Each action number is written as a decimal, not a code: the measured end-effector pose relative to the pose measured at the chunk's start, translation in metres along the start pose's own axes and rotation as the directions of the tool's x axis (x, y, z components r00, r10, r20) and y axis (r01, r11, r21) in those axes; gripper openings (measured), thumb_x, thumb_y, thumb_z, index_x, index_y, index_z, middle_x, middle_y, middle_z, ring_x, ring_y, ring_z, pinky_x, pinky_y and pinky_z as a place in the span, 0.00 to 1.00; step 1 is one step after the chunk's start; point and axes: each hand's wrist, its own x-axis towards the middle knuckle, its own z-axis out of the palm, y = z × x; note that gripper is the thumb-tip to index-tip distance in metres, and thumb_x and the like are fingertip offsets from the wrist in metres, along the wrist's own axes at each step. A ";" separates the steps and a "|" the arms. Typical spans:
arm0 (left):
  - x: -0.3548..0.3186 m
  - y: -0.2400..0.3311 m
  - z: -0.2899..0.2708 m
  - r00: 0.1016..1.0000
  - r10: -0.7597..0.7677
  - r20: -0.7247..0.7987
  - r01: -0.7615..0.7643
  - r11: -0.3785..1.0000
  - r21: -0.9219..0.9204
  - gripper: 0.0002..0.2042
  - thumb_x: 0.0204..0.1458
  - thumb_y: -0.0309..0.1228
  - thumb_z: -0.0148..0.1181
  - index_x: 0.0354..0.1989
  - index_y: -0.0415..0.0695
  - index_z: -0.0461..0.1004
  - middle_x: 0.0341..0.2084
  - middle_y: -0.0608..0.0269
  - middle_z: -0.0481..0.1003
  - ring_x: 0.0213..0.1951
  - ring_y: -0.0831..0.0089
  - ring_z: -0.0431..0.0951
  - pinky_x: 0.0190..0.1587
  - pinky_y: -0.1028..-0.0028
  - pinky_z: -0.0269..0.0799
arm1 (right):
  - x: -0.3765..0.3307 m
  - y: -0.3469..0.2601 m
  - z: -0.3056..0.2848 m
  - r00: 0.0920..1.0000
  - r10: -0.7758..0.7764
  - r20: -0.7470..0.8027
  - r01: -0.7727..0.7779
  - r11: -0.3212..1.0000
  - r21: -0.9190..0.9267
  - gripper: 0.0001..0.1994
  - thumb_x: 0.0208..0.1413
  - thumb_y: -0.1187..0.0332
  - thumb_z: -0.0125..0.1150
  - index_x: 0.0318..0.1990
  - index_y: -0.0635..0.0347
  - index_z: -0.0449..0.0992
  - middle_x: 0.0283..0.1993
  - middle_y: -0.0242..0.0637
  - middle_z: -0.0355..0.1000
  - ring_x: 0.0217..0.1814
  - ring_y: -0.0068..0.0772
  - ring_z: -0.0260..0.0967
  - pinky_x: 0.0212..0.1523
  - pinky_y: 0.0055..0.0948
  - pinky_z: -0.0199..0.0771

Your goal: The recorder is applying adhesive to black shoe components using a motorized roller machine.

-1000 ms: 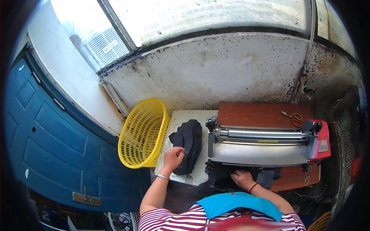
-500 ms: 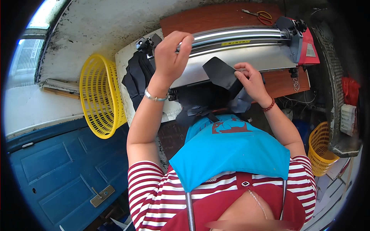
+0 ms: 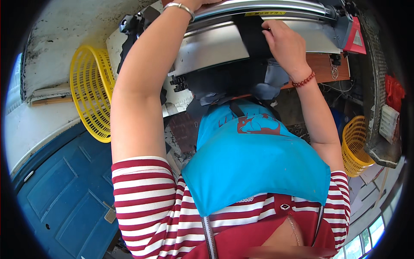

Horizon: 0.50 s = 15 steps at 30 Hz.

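A flat black piece of sheet material [image 3: 252, 36] lies across the machine's metal plate [image 3: 211, 45], its far end at the silver roller [image 3: 297, 8]. My right hand [image 3: 286, 45] is closed at the right edge of this piece, thumb and fingers pinching it. Over the far side of the machine reaches my left hand [image 3: 200, 3], mostly cut off by the top edge of the picture, so its fingers cannot be made out. More dark pieces [image 3: 233, 80] hang or lie along the near edge of the plate, above my blue apron [image 3: 258, 164].
A yellow plastic basket [image 3: 92, 93] stands left of the machine, another yellow basket [image 3: 355, 146] low on the right. The machine's red end housing [image 3: 357, 36] is at the far right. A blue door [image 3: 64, 185] is at lower left, a red bag [image 3: 393, 93] at right.
My left hand has moved forward past the roller. The right hand has carried the black piece forward, and it now lies flat on the plate up to the roller. The view has shifted too.
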 end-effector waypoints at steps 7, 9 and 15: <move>0.041 -0.017 -0.052 0.956 0.148 -0.254 -0.197 0.964 -0.178 0.07 0.55 0.28 0.64 0.38 0.38 0.78 0.25 0.60 0.74 0.25 0.70 0.71 0.26 0.67 0.68 | -0.084 -0.054 0.038 0.900 -0.389 0.197 0.288 0.869 0.403 0.12 0.52 0.71 0.70 0.44 0.57 0.79 0.38 0.39 0.76 0.34 0.40 0.78 0.32 0.33 0.78; 0.019 0.004 -0.070 0.956 0.122 -0.268 -0.187 0.955 -0.232 0.06 0.56 0.29 0.64 0.36 0.39 0.77 0.25 0.61 0.73 0.25 0.71 0.70 0.26 0.68 0.68 | -0.104 -0.052 0.083 0.883 -0.360 0.302 0.289 0.922 0.256 0.16 0.54 0.66 0.69 0.49 0.58 0.77 0.44 0.39 0.74 0.40 0.40 0.78 0.38 0.35 0.79; -0.043 0.016 -0.119 0.857 0.242 -0.455 -0.347 0.924 -0.161 0.09 0.59 0.25 0.57 0.46 0.39 0.78 0.25 0.63 0.72 0.25 0.73 0.70 0.25 0.70 0.70 | -0.106 -0.051 0.143 0.923 -0.326 0.206 0.326 0.945 0.033 0.15 0.51 0.66 0.65 0.47 0.57 0.79 0.44 0.39 0.73 0.45 0.41 0.76 0.39 0.37 0.79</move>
